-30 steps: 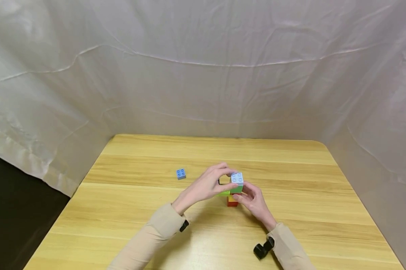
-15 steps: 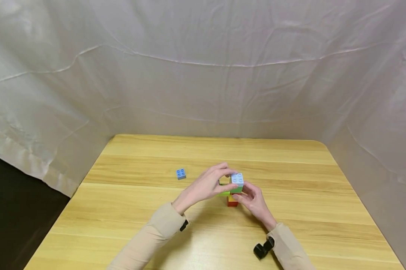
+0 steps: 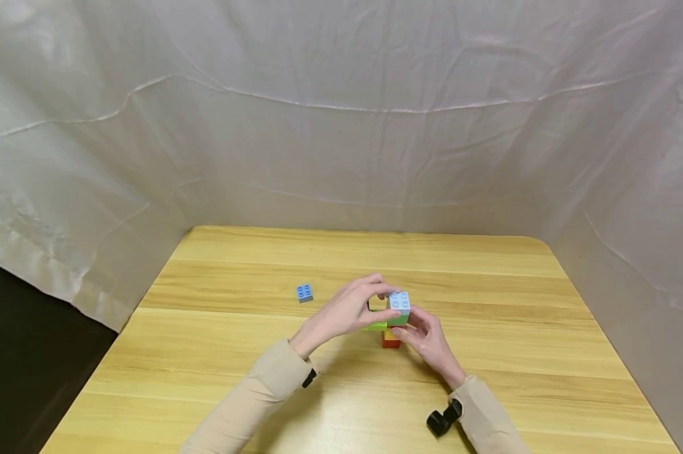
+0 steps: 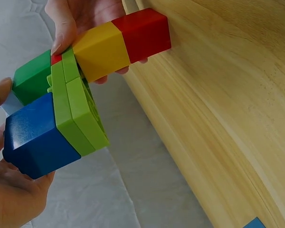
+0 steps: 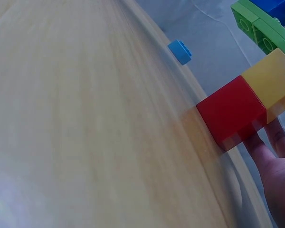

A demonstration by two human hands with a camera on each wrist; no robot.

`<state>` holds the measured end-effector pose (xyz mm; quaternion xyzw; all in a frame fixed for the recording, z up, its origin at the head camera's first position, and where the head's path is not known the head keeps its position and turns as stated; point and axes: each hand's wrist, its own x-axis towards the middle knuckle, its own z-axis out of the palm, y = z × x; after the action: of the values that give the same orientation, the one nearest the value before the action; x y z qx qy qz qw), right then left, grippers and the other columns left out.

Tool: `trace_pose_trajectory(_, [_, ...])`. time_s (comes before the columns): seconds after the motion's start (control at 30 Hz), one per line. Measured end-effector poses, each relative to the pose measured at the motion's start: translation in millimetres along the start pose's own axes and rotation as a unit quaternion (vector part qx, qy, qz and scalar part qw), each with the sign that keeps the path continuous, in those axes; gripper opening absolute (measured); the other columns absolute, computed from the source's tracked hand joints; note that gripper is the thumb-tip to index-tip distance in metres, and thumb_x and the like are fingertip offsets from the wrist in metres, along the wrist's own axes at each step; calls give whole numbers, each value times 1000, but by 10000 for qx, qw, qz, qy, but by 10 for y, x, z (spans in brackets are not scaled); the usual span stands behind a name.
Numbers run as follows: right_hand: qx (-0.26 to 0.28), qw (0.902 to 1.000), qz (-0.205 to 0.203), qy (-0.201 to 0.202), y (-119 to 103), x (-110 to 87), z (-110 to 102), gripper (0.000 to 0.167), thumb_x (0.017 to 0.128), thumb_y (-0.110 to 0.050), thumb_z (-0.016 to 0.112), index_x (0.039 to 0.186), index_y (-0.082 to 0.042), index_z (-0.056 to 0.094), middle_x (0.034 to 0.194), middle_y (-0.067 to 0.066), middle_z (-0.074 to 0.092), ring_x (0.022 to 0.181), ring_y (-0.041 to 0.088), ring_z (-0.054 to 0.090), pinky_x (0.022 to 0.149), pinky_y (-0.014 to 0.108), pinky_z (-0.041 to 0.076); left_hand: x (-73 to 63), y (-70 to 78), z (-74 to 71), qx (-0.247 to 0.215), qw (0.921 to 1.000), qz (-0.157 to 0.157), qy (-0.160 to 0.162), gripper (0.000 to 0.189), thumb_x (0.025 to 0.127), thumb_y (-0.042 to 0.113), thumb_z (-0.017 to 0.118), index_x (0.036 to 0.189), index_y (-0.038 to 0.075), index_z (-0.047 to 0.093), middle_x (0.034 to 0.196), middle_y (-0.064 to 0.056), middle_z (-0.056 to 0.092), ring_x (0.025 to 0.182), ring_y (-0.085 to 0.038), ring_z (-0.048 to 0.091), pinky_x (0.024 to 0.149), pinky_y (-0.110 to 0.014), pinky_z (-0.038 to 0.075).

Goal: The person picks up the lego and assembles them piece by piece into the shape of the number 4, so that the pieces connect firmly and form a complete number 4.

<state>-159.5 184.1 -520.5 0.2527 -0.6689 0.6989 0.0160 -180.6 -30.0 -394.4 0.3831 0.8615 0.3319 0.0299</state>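
A stack of toy building bricks is held between both hands. From its lower end come a red brick point(image 4: 145, 33), a yellow brick point(image 4: 99, 50), light green bricks point(image 4: 76, 114) that stick out sideways, a thin red piece point(image 4: 56, 59), a green brick point(image 4: 33, 76) and a light blue brick point(image 3: 398, 301). A dark blue brick point(image 4: 35, 137) sits on the sideways part. The left hand point(image 3: 349, 311) pinches the stack's top at the light blue brick. Lower down, the right hand point(image 3: 430, 343) grips it around the yellow brick. Whether the stack touches the table cannot be told.
A loose blue brick point(image 3: 304, 292) lies on the wooden table point(image 3: 233, 378), left of the hands. Pale fabric point(image 3: 341, 157) hangs behind the table and along its sides. A black wrist device point(image 3: 444, 419) sits at the right sleeve.
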Motion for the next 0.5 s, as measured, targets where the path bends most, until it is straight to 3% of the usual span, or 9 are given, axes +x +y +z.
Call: trace_pose_trajectory(0.5, [24, 10000, -51, -33, 19, -2, -9, 47, 92, 9, 64, 137, 9, 52, 132, -14, 65, 118, 3, 63, 97, 23, 57, -10, -59, 33, -27, 9998, 109, 136, 42, 95, 36, 69, 130, 13, 67, 101, -5, 65, 68, -5, 44, 59, -15, 37])
